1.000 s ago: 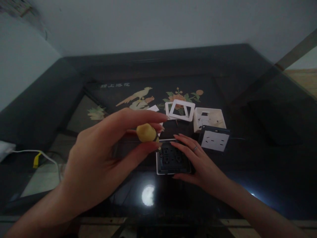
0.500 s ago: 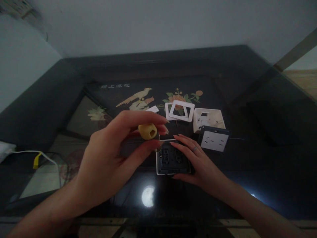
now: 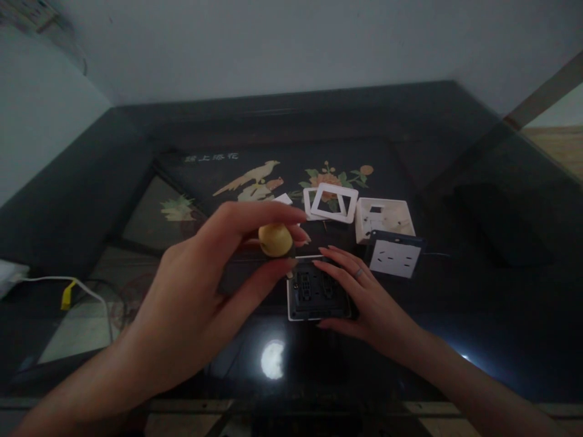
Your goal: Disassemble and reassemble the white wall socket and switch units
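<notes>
The left hand (image 3: 195,297) pinches a screwdriver (image 3: 275,240) at the left edge of a socket (image 3: 312,298), which the right hand (image 3: 367,297) grips from its right, with two frames (image 3: 334,218) lying beyond it.

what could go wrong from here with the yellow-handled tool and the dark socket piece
The yellow-handled tool in the left hand could slip and jab the right hand, whose fingers lie over the dark socket piece.

That piece might also slide or twist on the glossy table if the right hand eases its hold.

Nearby, the tilted socket insert could topple if the white box behind it gets bumped.
</notes>
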{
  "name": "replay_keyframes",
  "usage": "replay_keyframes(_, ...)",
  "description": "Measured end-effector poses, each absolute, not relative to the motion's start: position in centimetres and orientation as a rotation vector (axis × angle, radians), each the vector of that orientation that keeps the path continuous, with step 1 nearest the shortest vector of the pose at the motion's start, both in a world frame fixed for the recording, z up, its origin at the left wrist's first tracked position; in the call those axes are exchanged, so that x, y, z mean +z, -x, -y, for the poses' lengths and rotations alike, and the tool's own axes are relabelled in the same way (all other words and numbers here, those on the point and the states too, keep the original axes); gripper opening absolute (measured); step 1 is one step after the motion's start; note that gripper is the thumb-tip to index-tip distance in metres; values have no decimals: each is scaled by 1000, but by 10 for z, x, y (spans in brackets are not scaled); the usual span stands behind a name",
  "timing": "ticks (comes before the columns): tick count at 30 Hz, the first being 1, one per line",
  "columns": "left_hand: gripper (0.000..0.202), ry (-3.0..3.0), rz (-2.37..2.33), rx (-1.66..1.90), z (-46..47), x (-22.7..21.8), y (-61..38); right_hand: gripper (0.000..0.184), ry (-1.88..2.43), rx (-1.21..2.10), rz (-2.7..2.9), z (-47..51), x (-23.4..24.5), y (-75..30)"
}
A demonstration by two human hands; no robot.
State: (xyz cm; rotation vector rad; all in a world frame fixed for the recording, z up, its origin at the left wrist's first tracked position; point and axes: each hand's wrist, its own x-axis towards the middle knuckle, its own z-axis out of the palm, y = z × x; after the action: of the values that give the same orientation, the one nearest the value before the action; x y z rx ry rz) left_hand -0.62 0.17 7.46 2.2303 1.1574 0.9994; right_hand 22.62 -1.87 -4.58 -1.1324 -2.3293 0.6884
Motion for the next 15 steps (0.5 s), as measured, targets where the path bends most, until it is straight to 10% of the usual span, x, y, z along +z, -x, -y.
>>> replay_keyframes(15,32,-2375,-1095,940,-1,78,6,82,1133,688,2326,19,-47,-226)
